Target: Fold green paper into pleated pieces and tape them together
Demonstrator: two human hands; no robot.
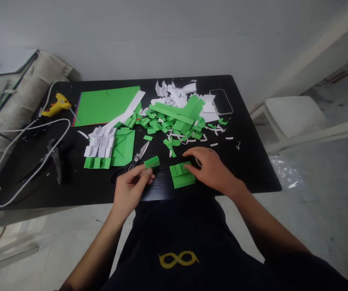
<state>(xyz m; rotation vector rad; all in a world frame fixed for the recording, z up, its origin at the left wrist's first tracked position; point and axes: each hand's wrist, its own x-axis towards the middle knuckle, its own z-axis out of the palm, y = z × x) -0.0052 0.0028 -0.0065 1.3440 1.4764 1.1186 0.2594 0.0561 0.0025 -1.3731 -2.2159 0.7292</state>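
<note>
Pinched between the thumb and fingers of my left hand [133,184] is a small folded green paper piece [152,162], held just above the table's front part. My right hand [214,169] is open, its index finger stretched out and its thumb at the upper right of a green paper square [183,181]. Raised folded strips stand in a row along that square's upper part. Scissors [137,157] with dark handles lie partly opened beside my left hand, which covers some of the handles. A round, pale-rimmed object is mostly hidden behind my right hand.
Green and white paper scraps [174,117] are heaped at the table's back middle. To the left lie green sheets [107,106], a white-and-green folded paper block [101,147], a yellow glue gun [58,106] and a looping white cable [30,129]. A phone-like dark rectangle [223,102] lies back right.
</note>
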